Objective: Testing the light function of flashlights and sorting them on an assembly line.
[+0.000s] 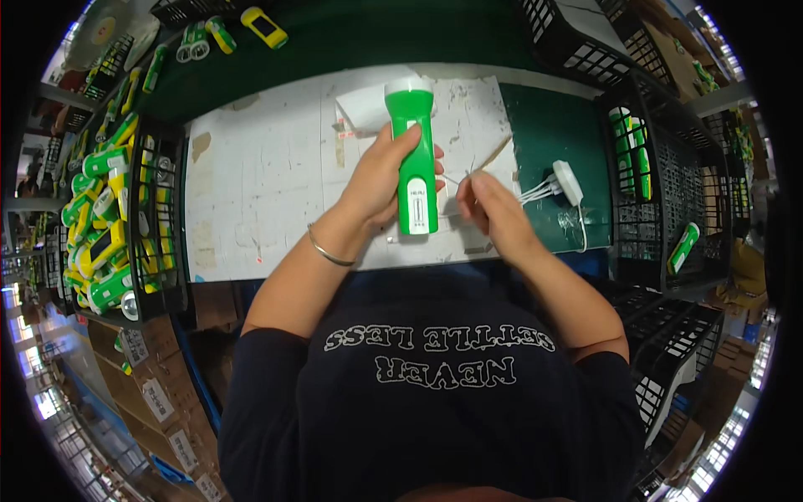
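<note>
My left hand (381,176) is wrapped round a green flashlight (414,159) with a white head and a white label on its handle. The flashlight is held over the white work board, its head pointing away from me. Close by on the right, my right hand (495,209) has its fingers pinched together on what looks like a thin white cable (452,179), partly hidden by the fingers. White leads run from behind this hand to a white multi-plug charger block (567,182) on the green tabletop.
A black crate (174,226) full of green and yellow flashlights stands at the left. Another black crate (615,226) with a few flashlights is at the right. A white paper sheet (360,109) lies beyond my left hand. More lamps, including a yellow one (264,28), lie at the far left.
</note>
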Demonstrator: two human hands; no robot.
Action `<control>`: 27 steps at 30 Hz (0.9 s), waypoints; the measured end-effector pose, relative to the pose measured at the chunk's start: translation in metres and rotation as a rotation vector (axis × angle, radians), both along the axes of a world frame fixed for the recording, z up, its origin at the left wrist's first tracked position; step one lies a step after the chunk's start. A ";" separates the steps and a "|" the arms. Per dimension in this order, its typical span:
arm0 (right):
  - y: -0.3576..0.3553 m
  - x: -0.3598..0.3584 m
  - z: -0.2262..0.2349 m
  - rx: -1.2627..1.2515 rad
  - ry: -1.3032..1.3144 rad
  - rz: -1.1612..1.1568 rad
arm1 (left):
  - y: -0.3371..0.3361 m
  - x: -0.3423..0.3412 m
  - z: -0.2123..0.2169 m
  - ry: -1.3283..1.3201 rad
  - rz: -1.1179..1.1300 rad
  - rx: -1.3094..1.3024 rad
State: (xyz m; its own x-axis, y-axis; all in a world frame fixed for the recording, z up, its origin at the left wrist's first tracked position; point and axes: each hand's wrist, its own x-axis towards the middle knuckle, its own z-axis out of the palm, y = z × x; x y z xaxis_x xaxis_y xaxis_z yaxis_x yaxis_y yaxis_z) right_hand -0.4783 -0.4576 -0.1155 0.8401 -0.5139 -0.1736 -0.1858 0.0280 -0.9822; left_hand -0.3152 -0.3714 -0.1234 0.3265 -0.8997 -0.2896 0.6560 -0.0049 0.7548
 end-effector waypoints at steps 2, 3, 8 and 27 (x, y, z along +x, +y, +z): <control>-0.007 0.001 0.007 -0.608 -0.100 0.100 | 0.001 0.001 0.000 -0.047 0.005 -0.010; -0.008 0.001 0.011 -0.995 -0.077 0.099 | 0.002 -0.002 0.001 -0.080 -0.012 -0.023; 0.003 0.015 0.023 -1.386 0.084 0.227 | 0.002 -0.012 0.001 -0.400 -0.018 -0.061; -0.010 0.038 0.016 -0.520 -0.047 0.041 | 0.014 0.001 0.005 -0.392 0.041 0.007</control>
